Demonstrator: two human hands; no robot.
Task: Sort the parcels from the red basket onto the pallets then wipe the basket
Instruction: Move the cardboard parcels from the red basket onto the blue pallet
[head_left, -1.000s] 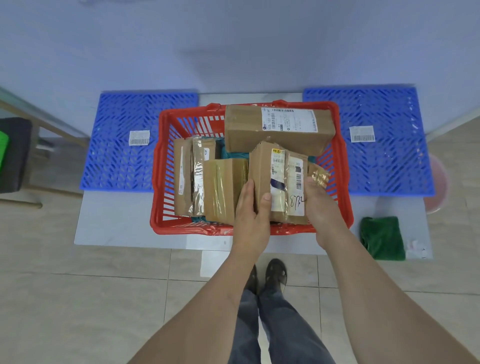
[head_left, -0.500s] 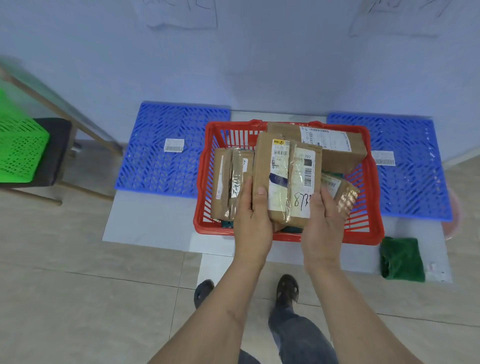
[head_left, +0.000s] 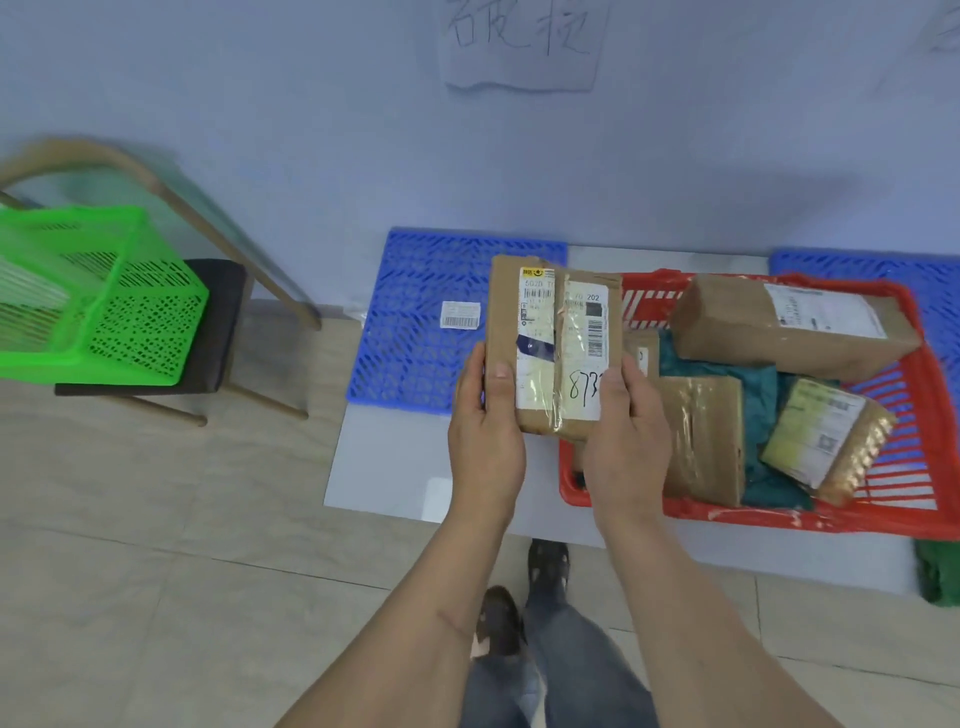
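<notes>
While arms reach forward, left hand and right hand grip the taped parcel upright.

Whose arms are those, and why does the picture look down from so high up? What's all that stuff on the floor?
The camera sits on a person's head, so you see what they see, looking down. Those are their own arms. The left hand and right hand together hold one brown parcel with white labels. On the floor lies a red basket with more parcels inside, and a blue pallet beside it, where parcels get sorted. Another blue pallet peeks out behind the basket. To the left, a green basket rests on a chair.
</notes>
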